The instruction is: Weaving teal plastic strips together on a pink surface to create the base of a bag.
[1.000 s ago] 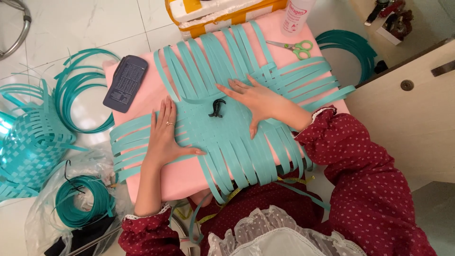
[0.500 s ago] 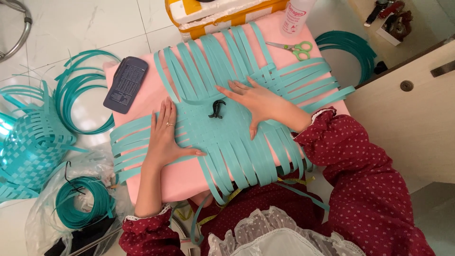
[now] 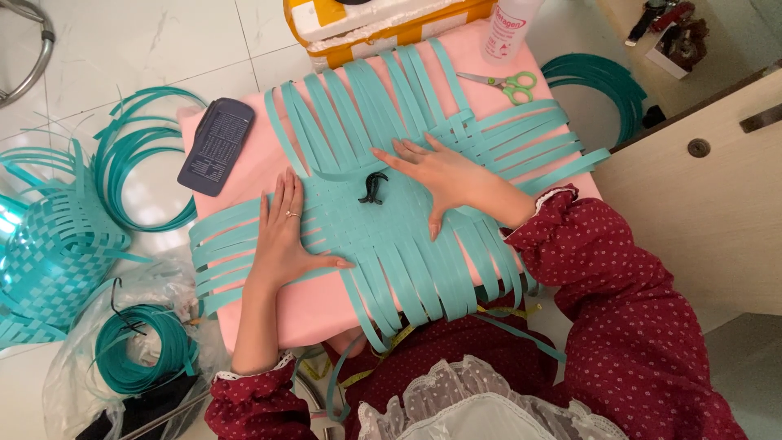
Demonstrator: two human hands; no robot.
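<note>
A flat mat of woven teal strips lies on a pink board, loose strip ends fanning out on all sides. My left hand lies flat on the mat's left part, fingers apart, a ring on one finger. My right hand presses flat on the upper right of the weave, fingers spread toward the left. A small black clip sits on the mat between the two hands. Neither hand holds anything.
A dark flat calculator-like device lies at the board's left corner; green-handled scissors and a white bottle at the top right. Teal strip coils and a half-woven teal basket lie on the floor left. A wooden cabinet stands right.
</note>
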